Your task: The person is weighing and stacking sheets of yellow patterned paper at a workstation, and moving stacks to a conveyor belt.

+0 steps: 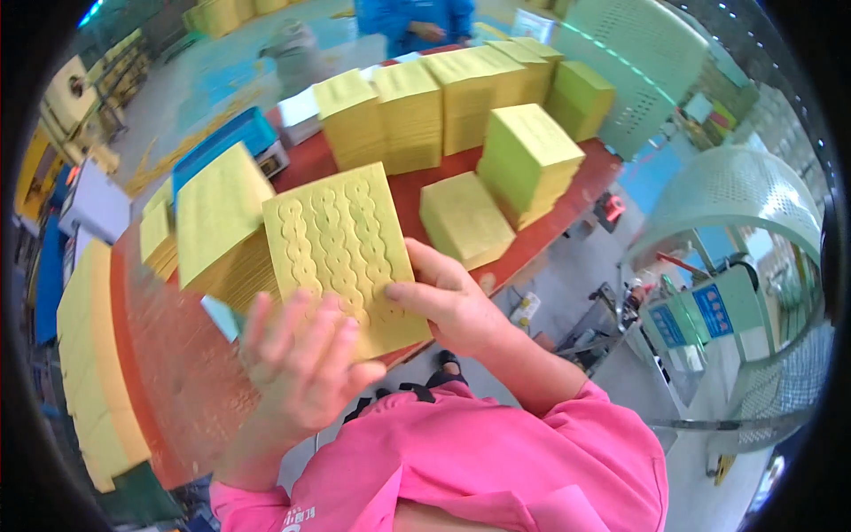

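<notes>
While left fingers [288, 330] spread nearby, right fingers [417, 298] pinch the yellow sheet's [333, 253] right edge.

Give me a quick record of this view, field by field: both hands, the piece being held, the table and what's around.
Right hand: grips yellow sheet at its right side, thumb on the face
Left hand: open, blurred, over the sheet's lower left; contact unclear
Sheet face: columns of scalloped chain outlines
Table: red top
Far-edge stacks: yellow, in a row
Left stack: yellow, beside a blue tray
Across the table: co-worker in blue
</notes>
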The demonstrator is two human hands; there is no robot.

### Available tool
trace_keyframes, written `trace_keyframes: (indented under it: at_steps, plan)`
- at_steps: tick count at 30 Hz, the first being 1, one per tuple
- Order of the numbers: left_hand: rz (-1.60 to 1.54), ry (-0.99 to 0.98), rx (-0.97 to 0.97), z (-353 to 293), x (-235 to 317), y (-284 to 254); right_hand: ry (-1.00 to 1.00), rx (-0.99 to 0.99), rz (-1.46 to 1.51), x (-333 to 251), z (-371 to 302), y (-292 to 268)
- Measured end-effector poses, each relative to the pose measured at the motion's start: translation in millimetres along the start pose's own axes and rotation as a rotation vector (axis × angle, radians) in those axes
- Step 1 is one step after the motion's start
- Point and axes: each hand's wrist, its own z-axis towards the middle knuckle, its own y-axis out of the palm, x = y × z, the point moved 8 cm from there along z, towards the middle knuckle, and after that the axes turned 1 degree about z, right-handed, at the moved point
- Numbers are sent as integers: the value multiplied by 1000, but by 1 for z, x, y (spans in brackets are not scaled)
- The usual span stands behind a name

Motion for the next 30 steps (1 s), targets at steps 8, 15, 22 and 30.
trace_keyframes:
  at_steps: [8, 15, 22, 30]
  plan:
    - [-1559, -1149, 139, 51, -41, 157, -144, 280, -271, -84, -41, -135]
    - [-1653, -1174, -36, 197, -34, 302, -421, 526, -840, -219, 2, -273]
    - [-1530, -1269, -193, 230, -27, 371, -233, 595, -1054, -230, 35, -372]
    - [-1486, -1342, -152, 228, -15, 377, -254, 575, -1116, -230, 31, -378]
